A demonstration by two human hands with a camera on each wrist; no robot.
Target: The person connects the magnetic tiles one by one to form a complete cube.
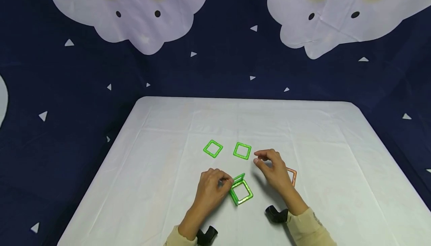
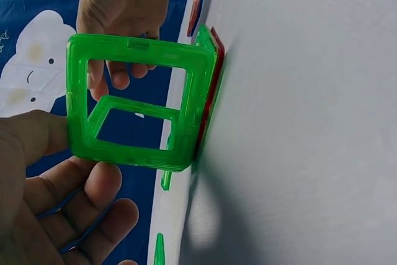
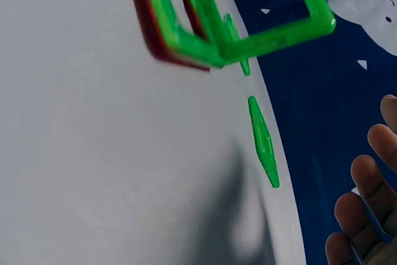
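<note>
On the white table lies a small build of square magnetic tiles: a green base tile (image 1: 245, 200) with green tiles standing up at its left and back edges. Along the base's underside a red layer (image 3: 144, 20) shows in both wrist views. My left hand (image 1: 212, 188) pinches the edge of the standing green tile (image 2: 77, 100), its other fingers curled loosely below. Nothing is in my right hand (image 1: 274, 169), which hovers right of the build with fingers spread, near a loose green tile (image 1: 244, 144).
Another loose green tile (image 1: 207, 145) lies farther left, behind the build. An orange tile (image 1: 294, 178) is partly hidden by my right hand. Dark cloth with white clouds (image 1: 144, 17) hangs behind the white table (image 1: 161, 126). Black wrist mounts (image 1: 277, 214) sit at both wrists.
</note>
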